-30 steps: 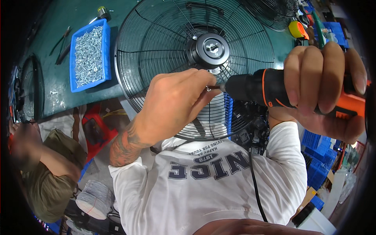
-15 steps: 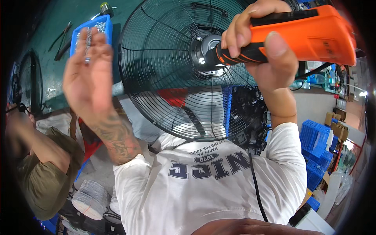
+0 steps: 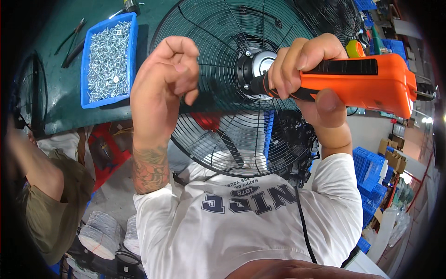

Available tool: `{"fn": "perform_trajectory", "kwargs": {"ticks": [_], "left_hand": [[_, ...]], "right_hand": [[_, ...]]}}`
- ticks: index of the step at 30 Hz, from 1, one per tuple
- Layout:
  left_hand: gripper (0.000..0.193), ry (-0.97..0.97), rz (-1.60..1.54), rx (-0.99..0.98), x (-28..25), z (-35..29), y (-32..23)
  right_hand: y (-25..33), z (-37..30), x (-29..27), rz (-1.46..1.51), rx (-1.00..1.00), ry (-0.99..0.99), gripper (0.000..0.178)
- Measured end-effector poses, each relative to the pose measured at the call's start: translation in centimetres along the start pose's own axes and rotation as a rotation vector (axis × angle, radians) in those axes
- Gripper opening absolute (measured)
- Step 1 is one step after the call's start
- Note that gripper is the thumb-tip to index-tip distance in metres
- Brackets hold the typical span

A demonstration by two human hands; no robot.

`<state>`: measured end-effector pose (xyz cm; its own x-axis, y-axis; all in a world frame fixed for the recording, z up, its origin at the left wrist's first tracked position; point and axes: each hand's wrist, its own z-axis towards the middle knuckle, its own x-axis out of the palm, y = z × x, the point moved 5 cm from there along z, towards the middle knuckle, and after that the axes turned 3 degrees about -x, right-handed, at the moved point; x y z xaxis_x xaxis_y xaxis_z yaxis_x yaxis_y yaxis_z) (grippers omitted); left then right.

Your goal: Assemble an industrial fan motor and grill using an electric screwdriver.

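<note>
In my right hand [image 3: 310, 76] is an orange and black electric screwdriver [image 3: 360, 83], fingers and thumb wrapped round its grip. The black nose points left at the round hub [image 3: 263, 65] of a black wire fan guard [image 3: 204, 79]; whether the tip touches it cannot be seen. My left hand [image 3: 163, 76] hovers over the guard's left side with its fingers curled in toward the thumb. Anything pinched there is hidden. A blue tray [image 3: 85, 83] full of small silver screws [image 3: 108, 60] lies just left of that hand.
Pliers [image 3: 70, 42] and a dark tool with a yellow-green part [image 3: 130, 5] lie on the green table [image 3: 60, 104] around the tray. Another person's arm [image 3: 35, 160] is at the left. Another wire guard [image 3: 332, 18] stands at the upper right. Blue crates [image 3: 368, 168] are stacked at the right.
My left hand has moved right, from over the screw tray to the guard, and its fingers have curled. My right hand and the screwdriver have shifted slightly down; the guard sits a little further right.
</note>
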<state>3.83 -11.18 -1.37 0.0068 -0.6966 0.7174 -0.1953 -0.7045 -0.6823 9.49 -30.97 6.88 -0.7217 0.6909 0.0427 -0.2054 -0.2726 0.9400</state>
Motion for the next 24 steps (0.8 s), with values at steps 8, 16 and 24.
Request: {"fn": "perform_trajectory", "kwargs": {"ticks": [8,16,24], "left_hand": [[0.036,-0.064,0.095,0.036,1.5,0.0,0.0],[0.030,-0.021,0.290,0.072,1.5,-0.4,-0.4],[0.015,0.063,1.124,0.406,4.8,-0.1,1.9]], "right_hand": [[-0.4,0.3,0.2,0.063,-0.068,0.076,0.053],[-0.4,0.3,0.4,-0.019,-0.025,-0.015,0.056],[7.3,1.2,-1.7,0.199,-0.290,0.217,0.048]]}}
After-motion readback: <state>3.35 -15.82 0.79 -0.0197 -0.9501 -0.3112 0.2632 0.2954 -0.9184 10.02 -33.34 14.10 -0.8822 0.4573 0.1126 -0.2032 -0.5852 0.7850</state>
